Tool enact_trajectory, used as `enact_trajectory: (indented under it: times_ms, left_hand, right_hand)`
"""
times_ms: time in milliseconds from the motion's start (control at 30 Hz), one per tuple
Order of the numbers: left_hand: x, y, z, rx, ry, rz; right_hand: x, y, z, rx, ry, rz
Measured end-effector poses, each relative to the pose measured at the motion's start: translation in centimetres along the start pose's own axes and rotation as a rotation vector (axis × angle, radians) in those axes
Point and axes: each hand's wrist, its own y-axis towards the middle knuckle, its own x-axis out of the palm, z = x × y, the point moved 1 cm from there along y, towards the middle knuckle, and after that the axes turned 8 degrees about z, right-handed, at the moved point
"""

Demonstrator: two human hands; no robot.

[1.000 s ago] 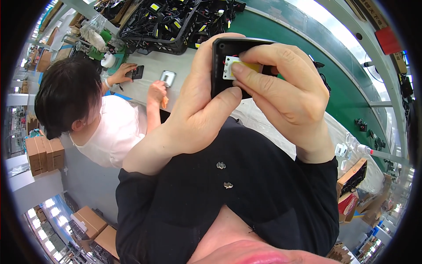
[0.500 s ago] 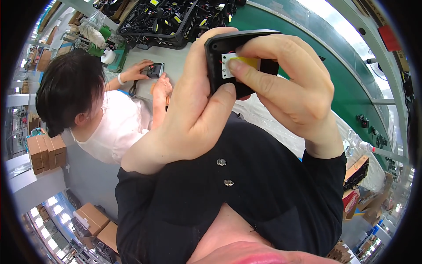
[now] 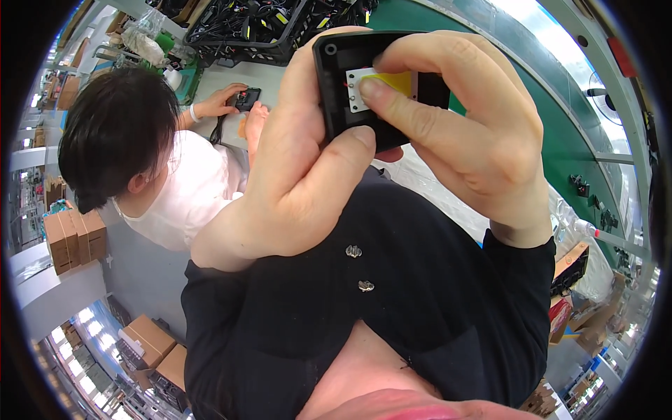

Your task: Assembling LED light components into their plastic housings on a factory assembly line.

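Note:
My left hand (image 3: 297,168) is wrapped round a black rectangular plastic housing (image 3: 336,119), its thumb on the near rim. The housing is tilted, with its hollow side toward me. Inside it lies a small white LED plate (image 3: 355,100) with a yellow face (image 3: 397,82) and small dark holes along one edge. My right hand (image 3: 476,119) grips this plate, the thumb pressed on its face and the index finger curled at its far edge. A bit of red wire shows beside the plate. The right end of the housing is partly hidden by my right hand.
At my left a co-worker in white handles a small black housing (image 3: 246,98) with a cable over the pale table (image 3: 213,78). Black crates (image 3: 241,52) of cabled parts stand at the far side. Cardboard boxes (image 3: 147,336) sit at lower left.
Both my hands and the housing have shifted slightly away from me and left; my right thumb still presses the plate. The co-worker's hands and black housing have moved a little farther away.

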Motion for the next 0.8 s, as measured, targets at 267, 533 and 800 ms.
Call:
enact_trajectory:
  times_ms: [267, 533, 800]
  left_hand:
    - [-0.5, 0.7, -1.5, 0.209, -0.029, 0.016]
    - [0.9, 0.4, -1.9, 0.248, -0.061, 0.133]
    - [0.7, 1.2, -2.9, 0.661, 0.246, 0.056]
  right_hand:
    - [1.0, -2.1, 1.7, 0.046, 0.231, 0.092]
    - [2.9, -5.1, 3.3, 0.753, 1.006, 0.423]
    - [3.4, -5.1, 2.4, 0.796, 1.066, 0.226]
